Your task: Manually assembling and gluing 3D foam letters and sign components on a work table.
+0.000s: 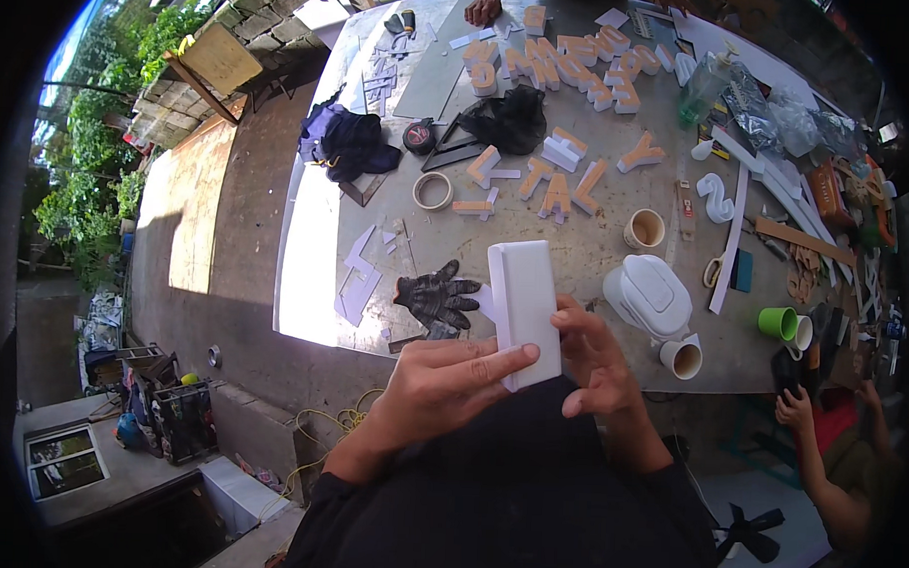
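A white, smooth rectangular block [527, 297] with rounded edges is held upright before me, over the table's near edge. My left hand [436, 384] is closed on its lower part, the thumb lying across the front face. At the block's right edge, my right hand [604, 367] has its fingers curved and apart from the thumb. Its upper fingertips are at the edge; whether they press on it I cannot tell. Just left of the block, a dark work glove [437, 295] lies on the table, with a pale flat strip [485, 303] partly hidden behind the block.
Cut-out letters [555, 194] with orange-brown faces are spread over the metal table [540, 117]. A tape roll [433, 191], tape measure [419, 137], white lidded container [649, 294], cups [645, 229] and scissors [713, 271] surround them. Another person's hand [482, 7] rests at the far edge; someone sits at right.
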A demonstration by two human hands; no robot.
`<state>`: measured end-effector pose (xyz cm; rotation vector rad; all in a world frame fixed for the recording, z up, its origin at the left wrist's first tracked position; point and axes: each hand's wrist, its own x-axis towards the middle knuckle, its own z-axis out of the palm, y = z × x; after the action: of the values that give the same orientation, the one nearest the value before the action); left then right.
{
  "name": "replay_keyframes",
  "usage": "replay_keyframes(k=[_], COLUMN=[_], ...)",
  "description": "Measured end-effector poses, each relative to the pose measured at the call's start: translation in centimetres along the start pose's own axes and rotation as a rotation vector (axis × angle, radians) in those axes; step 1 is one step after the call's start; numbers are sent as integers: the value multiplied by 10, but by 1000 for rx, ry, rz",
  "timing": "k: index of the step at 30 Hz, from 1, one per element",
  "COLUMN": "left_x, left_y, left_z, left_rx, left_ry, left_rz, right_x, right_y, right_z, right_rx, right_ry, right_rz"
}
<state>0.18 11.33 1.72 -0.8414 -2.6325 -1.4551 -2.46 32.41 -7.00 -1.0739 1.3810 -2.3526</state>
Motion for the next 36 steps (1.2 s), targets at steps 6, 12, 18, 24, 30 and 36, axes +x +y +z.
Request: replay_keyframes(k=[6,12,18,24,30,36], left_x=[4,5,7,11,14,16], left_y=[8,16,21,25,25,24], left_z=[-3,-5,-5,-1,2,3], left_rx=[224,353,380,460,459,450], left_ry=[-40,-135,-159,-164,-179,-162], left_rz=[251,292,259,301,304,328], right_x=[18,32,34,31,29,30], right_y=[-15,-27,-27,-28,-29,-28], right_z=[3,3,10,3,0,-2], right_rx=[553,523,592,543,567,608], right_ry=[304,175,198,167,180,155], right_rz=[405,479,360,329,347,320])
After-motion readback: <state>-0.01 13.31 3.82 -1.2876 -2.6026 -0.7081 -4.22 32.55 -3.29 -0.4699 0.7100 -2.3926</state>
